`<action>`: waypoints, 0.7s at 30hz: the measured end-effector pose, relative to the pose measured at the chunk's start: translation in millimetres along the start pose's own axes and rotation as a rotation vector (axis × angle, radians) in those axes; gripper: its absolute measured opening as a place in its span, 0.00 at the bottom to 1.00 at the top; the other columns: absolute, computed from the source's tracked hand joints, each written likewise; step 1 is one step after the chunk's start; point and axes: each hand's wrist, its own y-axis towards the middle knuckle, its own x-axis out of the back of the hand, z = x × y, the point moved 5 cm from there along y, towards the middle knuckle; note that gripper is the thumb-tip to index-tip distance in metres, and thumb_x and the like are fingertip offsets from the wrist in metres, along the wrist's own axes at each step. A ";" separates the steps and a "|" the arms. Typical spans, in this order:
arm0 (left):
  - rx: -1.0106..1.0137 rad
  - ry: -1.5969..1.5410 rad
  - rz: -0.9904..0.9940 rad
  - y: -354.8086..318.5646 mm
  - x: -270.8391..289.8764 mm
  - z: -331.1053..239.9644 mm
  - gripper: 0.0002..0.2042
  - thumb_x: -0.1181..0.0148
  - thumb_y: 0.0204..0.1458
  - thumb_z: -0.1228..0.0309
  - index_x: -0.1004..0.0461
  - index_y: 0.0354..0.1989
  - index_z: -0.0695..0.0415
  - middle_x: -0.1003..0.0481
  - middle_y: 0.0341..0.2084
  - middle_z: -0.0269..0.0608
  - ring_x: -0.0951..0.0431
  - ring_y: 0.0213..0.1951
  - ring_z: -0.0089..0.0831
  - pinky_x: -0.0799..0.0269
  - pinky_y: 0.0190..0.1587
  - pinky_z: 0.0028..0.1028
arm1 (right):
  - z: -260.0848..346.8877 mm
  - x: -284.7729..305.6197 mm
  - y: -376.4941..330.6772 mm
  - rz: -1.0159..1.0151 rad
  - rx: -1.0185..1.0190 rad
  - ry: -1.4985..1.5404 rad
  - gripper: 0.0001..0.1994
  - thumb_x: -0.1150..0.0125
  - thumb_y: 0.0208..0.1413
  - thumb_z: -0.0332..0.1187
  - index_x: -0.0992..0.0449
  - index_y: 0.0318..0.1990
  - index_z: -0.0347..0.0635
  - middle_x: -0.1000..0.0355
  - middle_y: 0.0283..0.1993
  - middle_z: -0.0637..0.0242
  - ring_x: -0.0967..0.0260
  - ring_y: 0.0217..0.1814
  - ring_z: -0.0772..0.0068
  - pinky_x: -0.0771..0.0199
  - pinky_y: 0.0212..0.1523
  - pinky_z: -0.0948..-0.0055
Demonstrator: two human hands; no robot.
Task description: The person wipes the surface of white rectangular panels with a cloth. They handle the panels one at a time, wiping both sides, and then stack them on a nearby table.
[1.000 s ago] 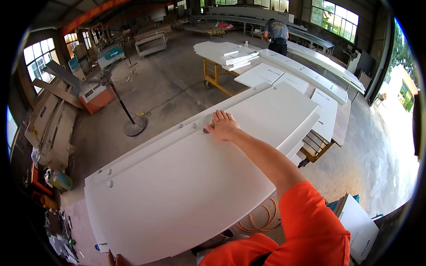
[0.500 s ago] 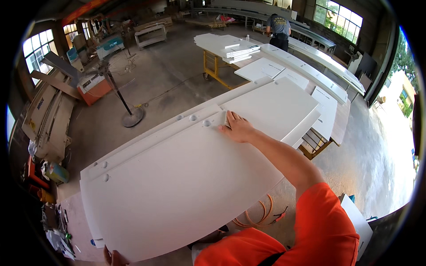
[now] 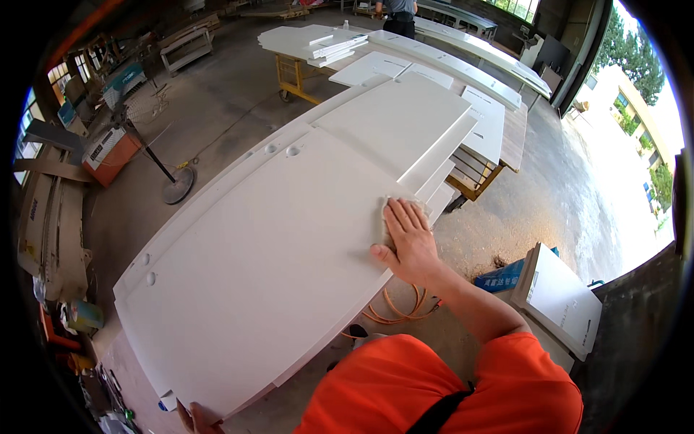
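Pressing flat, open right hand [image 3: 407, 242] on sanding pad [image 3: 402, 207] at white panel [image 3: 253, 267] edge; left hand [image 3: 194, 418] grips its near corner; concrete workshop floor [image 3: 217, 94].

I see my right hand [image 3: 407, 239] stretched forward, palm down and flat, the fingers [image 3: 405, 215] straight and held close together, the thumb spread out to the left. The right forearm is bare and runs back to an orange sleeve at the shoulder. Of my left hand [image 3: 194, 417] only a small part shows at the lower edge, so its grip I cannot tell.
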 end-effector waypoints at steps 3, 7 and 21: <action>-0.112 0.099 0.125 8.3 3.9 0.4 0.19 0.44 0.64 0.70 0.34 0.61 0.61 0.31 0.26 0.37 0.30 0.28 0.26 0.31 0.32 0.28 | 150.5 -6.6 -41.5 -0.025 0.274 0.236 0.45 0.48 0.62 0.66 0.34 0.66 0.23 0.39 0.73 0.39 0.44 0.78 0.41 0.51 0.79 0.46; -0.742 0.691 0.278 17.5 26.4 2.9 0.10 0.49 0.65 0.67 0.24 0.35 0.58 0.28 0.26 0.43 0.24 0.32 0.39 0.25 0.49 0.42 | 285.4 -23.0 -89.6 -0.024 0.632 0.410 0.38 0.48 0.66 0.57 0.32 0.66 0.25 0.37 0.74 0.43 0.41 0.77 0.46 0.48 0.79 0.49; -0.083 -0.125 0.169 -3.4 18.0 -15.4 0.21 0.38 0.62 0.64 0.27 0.60 0.61 0.19 0.45 0.41 0.18 0.41 0.29 0.24 0.32 0.28 | 117.8 -37.9 -25.9 0.025 0.112 0.041 0.37 0.56 0.71 0.58 0.38 0.71 0.31 0.43 0.77 0.48 0.51 0.82 0.49 0.59 0.82 0.53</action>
